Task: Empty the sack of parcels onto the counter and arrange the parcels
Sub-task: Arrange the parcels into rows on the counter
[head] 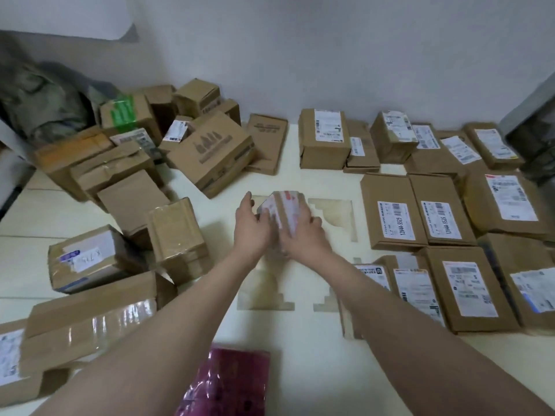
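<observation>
Parcel [284, 210] held tilted, long axis pointing away

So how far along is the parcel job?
Done: the sack lies slumped at far left, and rows of parcels sit label-up on the right. In hand: the left hand and right hand grip a small parcel above the counter. Left: the jumbled pile on the left is unsorted.
</observation>
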### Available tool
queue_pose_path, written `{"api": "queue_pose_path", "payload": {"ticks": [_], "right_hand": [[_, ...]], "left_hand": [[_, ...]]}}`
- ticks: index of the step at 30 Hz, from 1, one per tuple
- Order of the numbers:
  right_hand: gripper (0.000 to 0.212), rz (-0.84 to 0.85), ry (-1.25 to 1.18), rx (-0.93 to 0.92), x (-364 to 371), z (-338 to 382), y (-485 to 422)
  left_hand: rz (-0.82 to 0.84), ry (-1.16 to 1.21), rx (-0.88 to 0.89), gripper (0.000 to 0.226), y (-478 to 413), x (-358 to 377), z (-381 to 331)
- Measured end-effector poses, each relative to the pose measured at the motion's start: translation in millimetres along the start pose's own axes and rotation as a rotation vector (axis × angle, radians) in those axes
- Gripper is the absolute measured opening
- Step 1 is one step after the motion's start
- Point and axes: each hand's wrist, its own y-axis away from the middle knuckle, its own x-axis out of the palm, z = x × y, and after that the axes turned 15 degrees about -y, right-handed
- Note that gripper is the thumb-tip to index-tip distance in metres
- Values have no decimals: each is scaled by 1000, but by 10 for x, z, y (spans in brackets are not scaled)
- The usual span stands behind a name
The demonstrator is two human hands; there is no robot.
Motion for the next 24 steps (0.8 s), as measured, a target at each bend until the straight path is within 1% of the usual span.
{"api": "queue_pose_path", "payload": {"ticks": [1, 2, 3, 5, 7, 8, 9, 10, 11, 12, 14, 16, 18, 20, 22, 23, 24], "right_hand": [[81, -43, -92, 68, -136, -41, -116], [74, -83, -84, 114, -272, -94, -208], [69, -128, -11, 143, -389, -152, -265], [73, -185, 113, 136, -531, -233, -311], [81, -140, 142, 100, -547, -278, -329], [82, -136, 189, 106, -537, -292, -360], [82, -173, 256, 132, -540, -289, -420], [81, -244, 334, 154, -554, -268, -492], [77, -321, 413, 152, -570, -217, -563], [71, -393, 459, 116, -576, -161, -642], [57, -466, 426, -27, -543, -12, -804], [49, -390, 326, -162, -449, 159, -967], [48, -256, 275, -233, -321, 323, -1140], [48, -187, 324, -320, -199, 458, -1325], [50, -110, 340, -365, -91, 590, -1544], [52, -56, 272, -319, -45, 661, -1655], [54, -18, 155, -230, 0, 739, -1754]], "left_hand": [[42, -12, 24, 59, -78, 26, -34], [98, -43, 28, 57, -155, 77, -56], [165, -87, 21, 56, -225, 148, -73], [341, -111, -18, 55, -295, 305, -121], [525, -37, 19, 54, -305, 470, -173], [576, -26, 60, 51, -317, 535, -210], [587, -37, 99, 49, -356, 589, -242], [568, -68, 125, 48, -410, 611, -286], [512, -124, 152, 48, -484, 614, -323], [407, -207, 183, 50, -585, 598, -353], [119, -343, 233, 57, -787, 454, -443], [-169, -428, 250, 63, -1005, 241, -527], [-340, -500, 213, 70, -1229, -11, -597], [-409, -593, 147, 82, -1446, -268, -619], [-403, -655, 71, 103, -1683, -529, -576], [-352, -666, 26, 113, -1789, -663, -530], [-275, -671, -22, 121, -1883, -777, -464]]}}
